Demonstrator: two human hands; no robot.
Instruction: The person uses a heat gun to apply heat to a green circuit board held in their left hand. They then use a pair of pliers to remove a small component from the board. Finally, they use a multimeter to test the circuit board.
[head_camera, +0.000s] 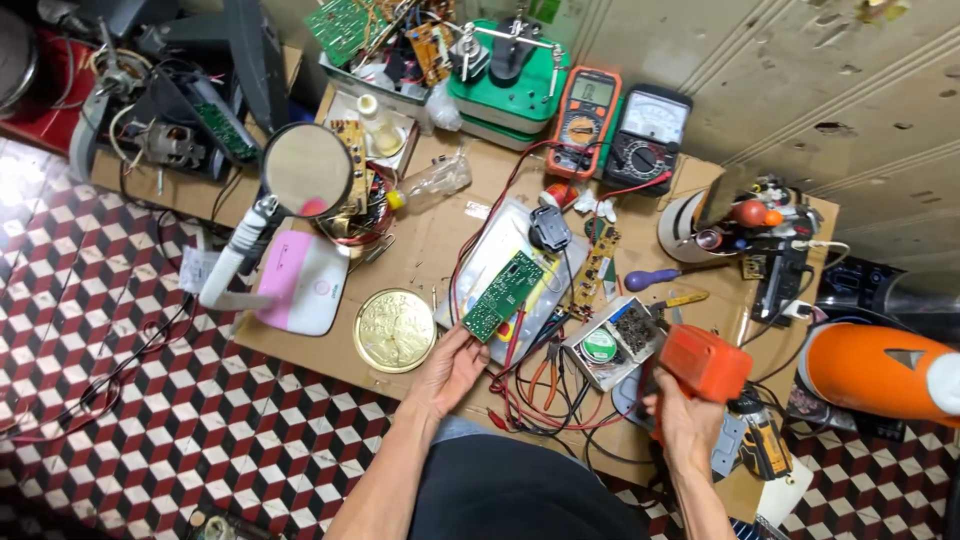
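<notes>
Bright, even light w/ soft shadows; glare top-left on floor, wide-angle bending at edges.

Head view, lower centre of frame. Both forearms bare to the elbow, no sleeves, no watch, no rings or gloves seen. Left hand (452, 368) and right hand (686, 425) ungloved. Dark, near-black garment across the lap at the bottom edge; a small patch of blue-grey cloth shows above it, lower centre.
</notes>
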